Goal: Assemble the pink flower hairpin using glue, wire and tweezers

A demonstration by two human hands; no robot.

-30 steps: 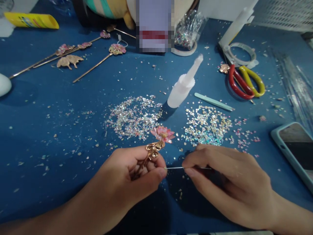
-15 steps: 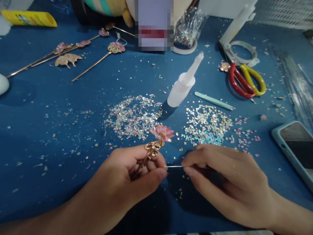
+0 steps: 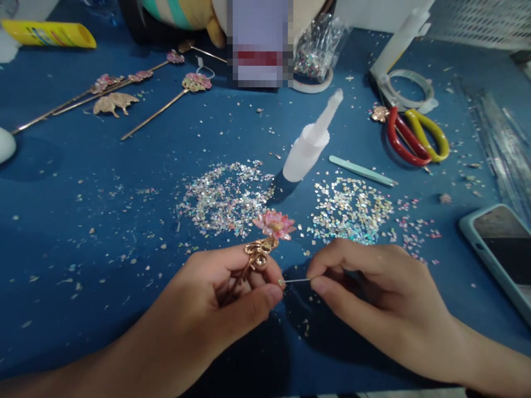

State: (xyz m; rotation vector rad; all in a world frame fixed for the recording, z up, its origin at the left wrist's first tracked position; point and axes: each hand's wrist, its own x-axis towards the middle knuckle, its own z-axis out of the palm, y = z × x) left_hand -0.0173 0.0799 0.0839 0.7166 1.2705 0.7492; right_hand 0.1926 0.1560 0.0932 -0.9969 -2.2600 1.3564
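My left hand [image 3: 215, 304] grips a gold hairpin [image 3: 256, 257] topped with a pink flower [image 3: 274, 224]; the flower stands above my fingers. My right hand [image 3: 373, 298] pinches a thin needle-like tool [image 3: 295, 281] between thumb and forefinger. Its tip points left and touches my left thumb, just below the hairpin's gold scrollwork. Both hands hover over a blue table [image 3: 103, 221], close to its near edge.
Two piles of iridescent flakes [image 3: 226, 196] [image 3: 352, 210] lie beyond my hands, a white glue bottle [image 3: 309, 146] between them. Scissors [image 3: 415, 135], a tape ring [image 3: 409, 88] and a pale stick [image 3: 363, 171] sit at right, a phone [image 3: 501, 249] far right. Finished hairpins [image 3: 136, 99] lie at back left.
My right hand has curled slightly and crept a little left along the needle tool; less of the tool shows. The left hand and hairpin have hardly moved.
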